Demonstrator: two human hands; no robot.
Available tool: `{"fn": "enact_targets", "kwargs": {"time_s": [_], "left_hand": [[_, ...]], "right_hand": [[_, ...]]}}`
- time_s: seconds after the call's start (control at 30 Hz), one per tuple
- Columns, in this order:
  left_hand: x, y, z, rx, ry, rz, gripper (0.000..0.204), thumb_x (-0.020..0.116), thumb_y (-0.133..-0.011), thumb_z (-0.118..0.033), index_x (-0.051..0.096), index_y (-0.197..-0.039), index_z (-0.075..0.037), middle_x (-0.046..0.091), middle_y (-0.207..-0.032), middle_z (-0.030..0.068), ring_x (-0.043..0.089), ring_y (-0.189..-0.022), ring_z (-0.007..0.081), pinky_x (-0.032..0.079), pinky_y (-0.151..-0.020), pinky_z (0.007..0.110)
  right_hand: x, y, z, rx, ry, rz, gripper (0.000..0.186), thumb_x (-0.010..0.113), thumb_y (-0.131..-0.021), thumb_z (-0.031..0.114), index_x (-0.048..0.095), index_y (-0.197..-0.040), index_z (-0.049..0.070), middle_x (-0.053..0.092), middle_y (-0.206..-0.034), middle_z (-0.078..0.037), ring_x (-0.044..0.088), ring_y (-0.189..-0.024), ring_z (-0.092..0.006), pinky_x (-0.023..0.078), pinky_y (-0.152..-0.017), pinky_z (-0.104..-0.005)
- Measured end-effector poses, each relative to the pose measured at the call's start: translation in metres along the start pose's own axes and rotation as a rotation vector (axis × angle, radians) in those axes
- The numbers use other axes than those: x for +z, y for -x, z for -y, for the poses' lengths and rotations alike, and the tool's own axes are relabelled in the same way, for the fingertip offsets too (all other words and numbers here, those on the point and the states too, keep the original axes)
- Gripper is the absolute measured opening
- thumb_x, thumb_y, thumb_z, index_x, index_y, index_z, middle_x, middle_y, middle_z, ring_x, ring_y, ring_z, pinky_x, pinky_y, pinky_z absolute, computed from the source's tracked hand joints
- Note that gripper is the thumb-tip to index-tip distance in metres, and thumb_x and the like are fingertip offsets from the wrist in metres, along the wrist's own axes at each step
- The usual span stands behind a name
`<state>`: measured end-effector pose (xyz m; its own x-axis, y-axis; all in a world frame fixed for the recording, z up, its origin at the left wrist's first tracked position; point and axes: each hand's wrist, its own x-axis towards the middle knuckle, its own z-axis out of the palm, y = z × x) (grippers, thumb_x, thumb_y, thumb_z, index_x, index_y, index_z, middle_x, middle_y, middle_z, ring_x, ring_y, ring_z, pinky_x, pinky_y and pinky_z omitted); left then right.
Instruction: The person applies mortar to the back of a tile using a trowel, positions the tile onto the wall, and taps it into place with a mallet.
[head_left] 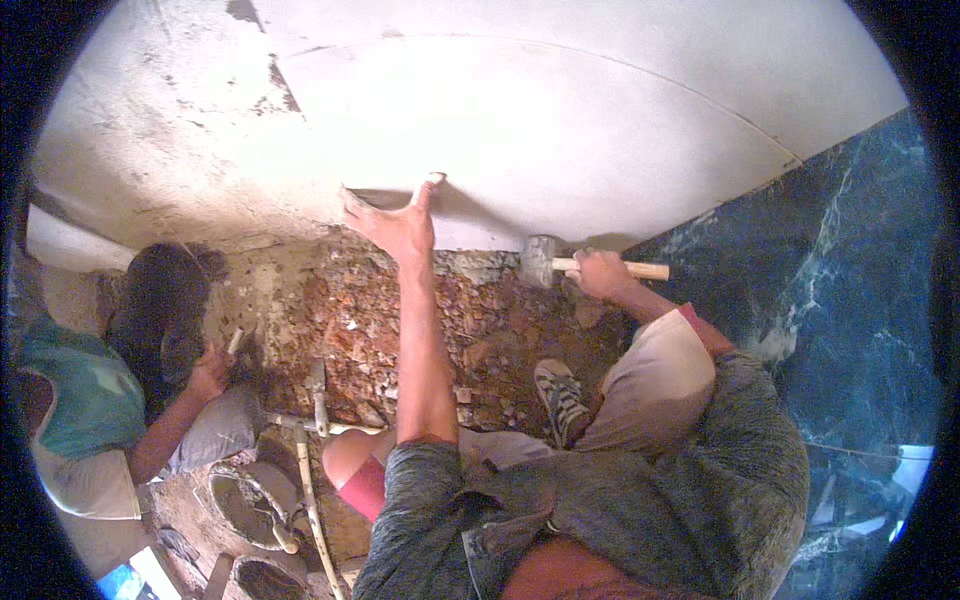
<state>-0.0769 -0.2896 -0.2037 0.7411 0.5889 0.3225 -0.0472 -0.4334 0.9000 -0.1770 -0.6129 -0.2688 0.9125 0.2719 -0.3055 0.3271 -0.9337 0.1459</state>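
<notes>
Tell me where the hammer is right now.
In the head view, the hammer is right of centre, held in the right hand, by the lower edge of the white panel.

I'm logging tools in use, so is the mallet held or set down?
The mallet is held: the right hand is closed around its wooden handle, which shows on both sides of the fist.

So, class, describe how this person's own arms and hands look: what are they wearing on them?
The left hand and right hand wear no gloves. The left sleeve and right sleeve are mottled dark grey, leaving the forearms bare.
</notes>
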Motion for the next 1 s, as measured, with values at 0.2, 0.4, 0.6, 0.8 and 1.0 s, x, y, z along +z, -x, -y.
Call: {"fn": "enact_targets", "kwargs": {"time_s": [0.2, 0.4, 0.6, 0.8, 1.0], "left_hand": [[0.020, 0.021, 0.002, 0.035, -0.093, 0.107, 0.130, 0.086, -0.052, -0.047, 0.010, -0.140, 0.013, 0.010, -0.142, 0.0379, 0.009, -0.135, 0.0481, 0.014, -0.111, 0.053], [0.061, 0.078, 0.009, 0.126, -0.180, 0.349, 0.148, 0.085, -0.040, -0.061, 0.003, -0.142, 0.008, -0.019, -0.138, 0.0422, -0.011, -0.133, 0.0533, 0.002, -0.109, 0.061], [0.091, 0.104, 0.005, 0.238, -0.355, 0.583, 0.137, 0.078, -0.052, -0.065, 0.008, -0.140, 0.013, -0.005, -0.137, 0.0484, -0.013, -0.130, 0.0581, -0.005, -0.105, 0.066], [0.096, 0.097, 0.009, 0.192, -0.257, 0.659, 0.128, 0.079, -0.053, -0.062, 0.018, -0.142, 0.007, 0.007, -0.143, 0.0411, -0.014, -0.131, 0.0563, -0.009, -0.102, 0.068], [0.102, 0.093, 0.036, 0.318, -0.288, 0.565, 0.135, 0.079, -0.049, -0.065, 0.011, -0.144, 0.004, -0.006, -0.141, 0.0432, -0.019, -0.128, 0.0596, -0.015, -0.096, 0.072]], "right_hand": [[0.002, 0.038, 0.018, -0.036, -0.097, 0.257, 0.036, 0.058, -0.082, 0.034, 0.057, -0.102, 0.005, 0.066, -0.086, -0.017, 0.066, -0.078, -0.0340, 0.052, -0.064, -0.0478], [0.027, 0.051, -0.002, -0.069, -0.032, 0.340, 0.028, 0.060, -0.077, 0.028, 0.060, -0.094, 0.006, 0.066, -0.081, -0.017, 0.066, -0.074, -0.0324, 0.052, -0.059, -0.0455], [0.031, 0.044, -0.049, 0.125, 0.022, 0.106, 0.028, 0.059, -0.077, 0.027, 0.060, -0.090, 0.003, 0.065, -0.081, -0.018, 0.065, -0.069, -0.0328, 0.051, -0.057, -0.0447], [0.015, 0.042, -0.020, -0.011, -0.001, 0.173, 0.025, 0.059, -0.077, 0.024, 0.060, -0.090, 0.003, 0.064, -0.081, -0.018, 0.065, -0.073, -0.0329, 0.052, -0.060, -0.0428], [0.013, 0.036, -0.007, 0.177, -0.114, 0.138, 0.027, 0.060, -0.075, 0.022, 0.059, -0.092, 0.002, 0.066, -0.084, -0.017, 0.066, -0.076, -0.0331, 0.053, -0.061, -0.0447]]}}
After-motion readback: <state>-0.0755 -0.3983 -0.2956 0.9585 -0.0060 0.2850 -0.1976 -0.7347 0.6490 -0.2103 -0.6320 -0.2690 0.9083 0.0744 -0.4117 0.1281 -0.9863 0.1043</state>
